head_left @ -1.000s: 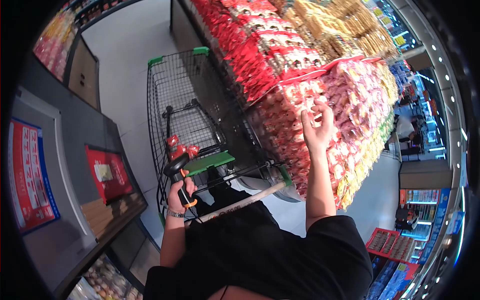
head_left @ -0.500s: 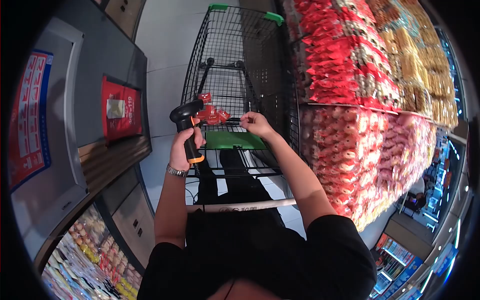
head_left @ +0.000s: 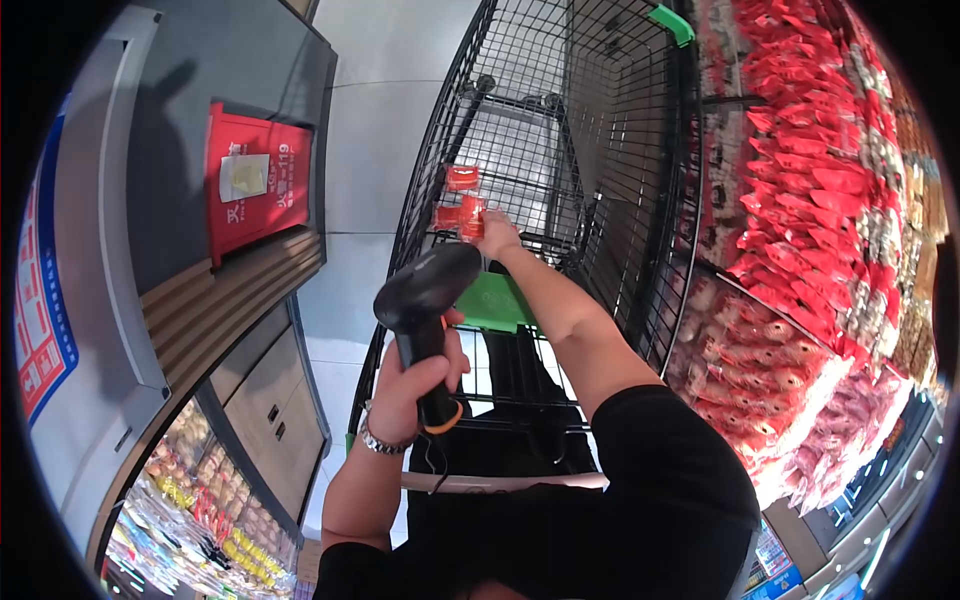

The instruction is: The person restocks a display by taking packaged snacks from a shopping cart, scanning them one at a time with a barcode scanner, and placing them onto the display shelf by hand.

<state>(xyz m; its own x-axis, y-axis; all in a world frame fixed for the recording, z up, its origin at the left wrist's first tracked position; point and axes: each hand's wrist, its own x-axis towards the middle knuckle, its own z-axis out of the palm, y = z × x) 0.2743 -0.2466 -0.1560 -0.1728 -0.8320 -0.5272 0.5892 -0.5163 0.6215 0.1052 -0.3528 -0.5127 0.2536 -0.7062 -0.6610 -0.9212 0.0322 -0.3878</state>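
Observation:
My left hand (head_left: 408,380) is wrapped round the handle of a black handheld scanner (head_left: 425,300) with an orange ring at its base. A metal watch sits on that wrist. Inside the wire shopping cart (head_left: 520,130), my right hand (head_left: 497,236) has its fingers on small red packets (head_left: 462,212). Its fingertips are partly hidden against the packets, fingers close together. The cart's green seat flap (head_left: 492,302) lies just below the right hand. The cart's pale push bar crosses in front of my body.
Stacked bagged snacks (head_left: 800,170) in red and pink packaging rise close along the cart's right side. On the left is a dark cabinet with a red sign (head_left: 262,180) and a wooden slatted ledge (head_left: 235,285). More packaged goods (head_left: 205,500) stand at the lower left.
My right hand has come from the snack display down into the cart and onto the red packets. The scanner in my left hand now looks larger and nearer. The view has turned.

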